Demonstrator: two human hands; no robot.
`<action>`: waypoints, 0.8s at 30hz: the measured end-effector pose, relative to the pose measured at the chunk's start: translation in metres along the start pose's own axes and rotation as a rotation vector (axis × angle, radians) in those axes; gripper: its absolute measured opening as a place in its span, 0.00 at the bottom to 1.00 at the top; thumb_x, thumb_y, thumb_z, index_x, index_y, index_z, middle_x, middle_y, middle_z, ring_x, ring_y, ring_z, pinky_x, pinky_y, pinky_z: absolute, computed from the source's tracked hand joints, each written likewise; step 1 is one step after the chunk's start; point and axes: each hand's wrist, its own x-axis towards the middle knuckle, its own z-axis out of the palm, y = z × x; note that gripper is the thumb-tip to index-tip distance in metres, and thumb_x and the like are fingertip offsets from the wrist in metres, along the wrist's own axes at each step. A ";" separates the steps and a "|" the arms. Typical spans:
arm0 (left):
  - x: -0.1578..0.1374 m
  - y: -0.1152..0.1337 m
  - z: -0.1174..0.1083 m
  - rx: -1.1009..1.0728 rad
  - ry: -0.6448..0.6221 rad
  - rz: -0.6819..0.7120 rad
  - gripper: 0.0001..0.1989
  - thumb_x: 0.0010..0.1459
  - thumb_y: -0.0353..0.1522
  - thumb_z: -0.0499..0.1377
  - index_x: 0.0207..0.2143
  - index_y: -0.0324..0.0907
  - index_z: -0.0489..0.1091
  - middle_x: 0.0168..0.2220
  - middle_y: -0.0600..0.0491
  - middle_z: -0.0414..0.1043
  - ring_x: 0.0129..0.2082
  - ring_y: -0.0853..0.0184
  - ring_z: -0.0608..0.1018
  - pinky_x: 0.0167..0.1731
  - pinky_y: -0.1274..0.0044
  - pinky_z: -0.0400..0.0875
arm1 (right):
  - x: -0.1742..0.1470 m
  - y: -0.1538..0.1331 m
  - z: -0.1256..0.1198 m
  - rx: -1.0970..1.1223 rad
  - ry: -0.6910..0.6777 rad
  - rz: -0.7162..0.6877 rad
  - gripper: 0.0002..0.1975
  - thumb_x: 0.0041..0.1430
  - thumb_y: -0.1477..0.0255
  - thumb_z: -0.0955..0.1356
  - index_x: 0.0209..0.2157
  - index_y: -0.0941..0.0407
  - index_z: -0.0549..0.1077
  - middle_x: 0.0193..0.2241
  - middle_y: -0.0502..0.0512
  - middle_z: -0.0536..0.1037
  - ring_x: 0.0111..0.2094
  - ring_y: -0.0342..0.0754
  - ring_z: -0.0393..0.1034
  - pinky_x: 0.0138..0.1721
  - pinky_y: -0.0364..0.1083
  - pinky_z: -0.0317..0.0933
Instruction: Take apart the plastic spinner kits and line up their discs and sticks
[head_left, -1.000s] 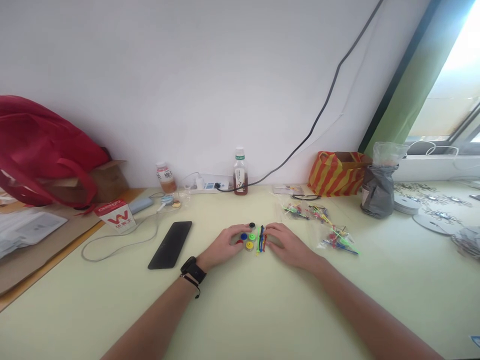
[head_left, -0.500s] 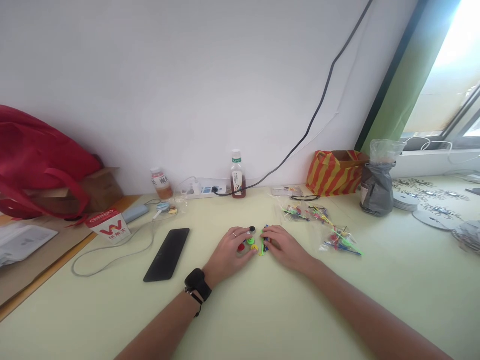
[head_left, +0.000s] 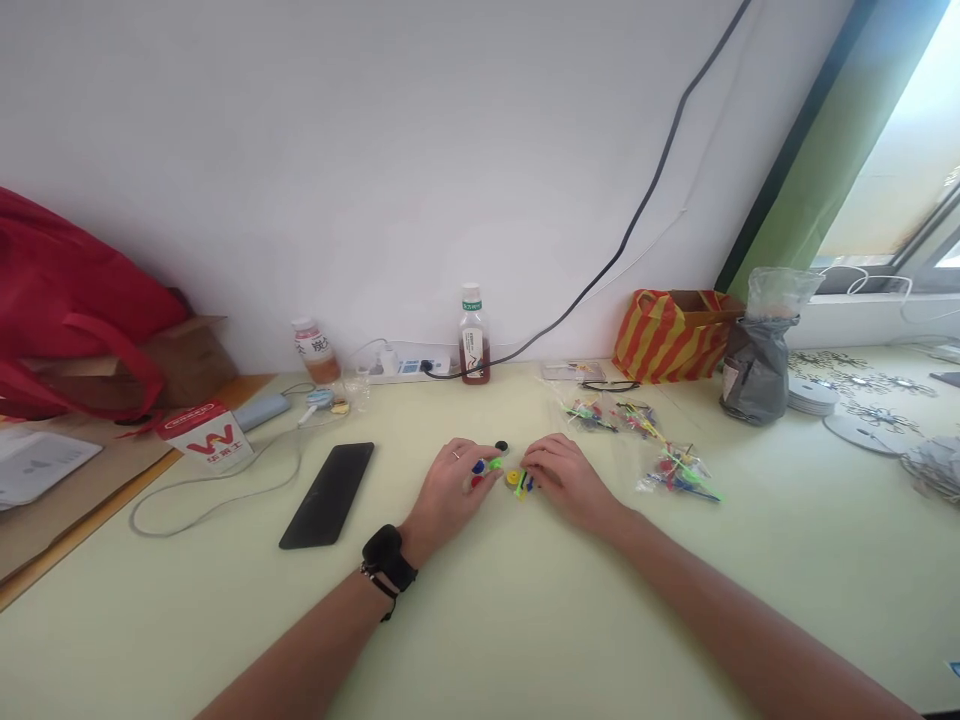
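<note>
My left hand (head_left: 451, 490) curves round a group of small round plastic pieces, thumb and fingertips closed about a small green piece (head_left: 495, 464). Beside its fingers lie a blue piece (head_left: 478, 466) and a red piece (head_left: 476, 482). A black round piece (head_left: 501, 446) sits just beyond, and a yellow round piece (head_left: 513, 478) lies between the hands. My right hand (head_left: 568, 480) has its fingertips drawn together on thin coloured plastic sticks (head_left: 523, 487), partly hidden by the fingers.
Clear bags of coloured plastic parts (head_left: 682, 472) lie right of my hands. A black phone (head_left: 328, 496) is at left. Behind stand a drink bottle (head_left: 473, 345), a power strip (head_left: 412, 368), a striped bag (head_left: 667, 338) and a grey bag (head_left: 756, 370). A red-and-white box (head_left: 206, 440) is far left.
My left thumb has drawn back from the yellow piece, which now shows more openly. My right fingers have bunched closer together at the sticks. The whole view has shifted slightly.
</note>
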 end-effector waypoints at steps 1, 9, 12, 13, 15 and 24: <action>-0.001 0.004 -0.001 -0.011 0.029 0.010 0.09 0.68 0.32 0.61 0.50 0.46 0.74 0.43 0.50 0.77 0.46 0.61 0.76 0.48 0.69 0.73 | 0.000 0.000 0.000 0.014 0.026 0.002 0.08 0.71 0.75 0.66 0.42 0.52 0.77 0.42 0.56 0.80 0.48 0.54 0.71 0.52 0.56 0.65; -0.011 0.025 0.002 -0.192 -0.325 -0.050 0.10 0.69 0.37 0.59 0.51 0.47 0.74 0.44 0.51 0.78 0.41 0.64 0.77 0.45 0.73 0.72 | 0.003 0.002 0.002 0.194 0.149 0.047 0.07 0.72 0.68 0.64 0.44 0.51 0.75 0.47 0.58 0.80 0.54 0.55 0.71 0.57 0.58 0.64; -0.012 0.026 0.001 -0.190 -0.432 -0.098 0.11 0.70 0.38 0.58 0.52 0.48 0.73 0.42 0.53 0.78 0.40 0.64 0.78 0.45 0.73 0.71 | 0.003 0.001 0.001 0.215 0.121 0.074 0.08 0.72 0.67 0.64 0.43 0.51 0.75 0.47 0.59 0.80 0.54 0.56 0.71 0.57 0.58 0.65; -0.011 0.026 0.000 -0.193 -0.454 -0.107 0.11 0.70 0.38 0.58 0.51 0.48 0.73 0.41 0.54 0.78 0.39 0.64 0.78 0.44 0.73 0.71 | 0.003 0.000 0.001 0.211 0.119 0.082 0.08 0.72 0.66 0.63 0.42 0.51 0.74 0.47 0.59 0.80 0.53 0.56 0.71 0.57 0.58 0.64; -0.010 0.028 -0.002 -0.204 -0.490 -0.100 0.10 0.70 0.38 0.57 0.50 0.47 0.73 0.42 0.54 0.77 0.38 0.65 0.78 0.43 0.74 0.71 | 0.002 -0.001 0.001 0.204 0.132 0.114 0.09 0.73 0.66 0.63 0.42 0.51 0.73 0.47 0.59 0.79 0.53 0.56 0.71 0.55 0.57 0.65; -0.005 0.025 -0.004 -0.184 -0.439 -0.096 0.09 0.70 0.36 0.56 0.49 0.47 0.72 0.50 0.50 0.77 0.44 0.61 0.79 0.49 0.69 0.72 | 0.000 -0.017 -0.006 0.268 0.115 0.322 0.10 0.75 0.63 0.58 0.41 0.52 0.64 0.32 0.50 0.70 0.29 0.48 0.66 0.32 0.48 0.62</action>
